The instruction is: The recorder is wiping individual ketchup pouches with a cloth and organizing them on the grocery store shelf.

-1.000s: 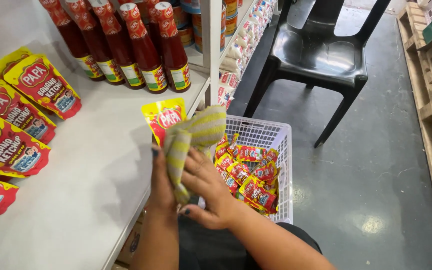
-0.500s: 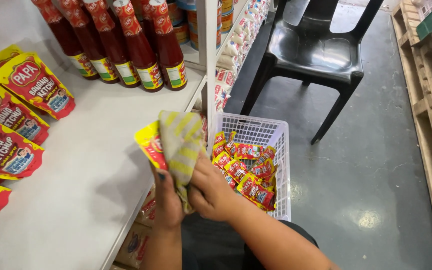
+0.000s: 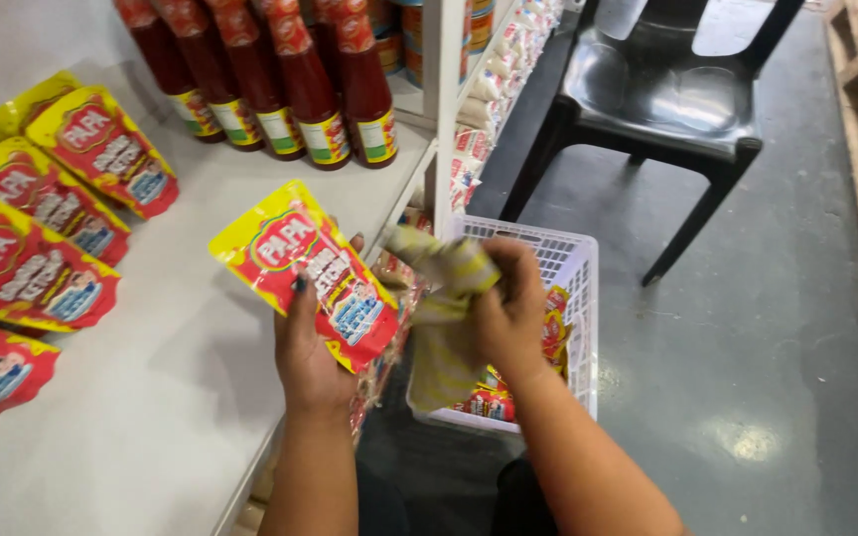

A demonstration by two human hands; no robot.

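Leftmost, red-and-yellow sauce pouches (image 3: pixel 37 248) lie in a row on the white shelf (image 3: pixel 171 417), with red sauce bottles (image 3: pixel 290 84) standing behind. Next, the left hand (image 3: pixel 312 347) grips one pouch (image 3: pixel 310 273) above the shelf's edge. Beside it, the right hand (image 3: pixel 508 308) clutches a yellow-green cloth (image 3: pixel 444 318) over the white basket (image 3: pixel 573 268) of pouches. Farther right stands a black chair (image 3: pixel 662 109).

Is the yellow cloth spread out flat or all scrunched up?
Scrunched up. The cloth is bunched in the right hand, hanging in folds beside the red pouch.
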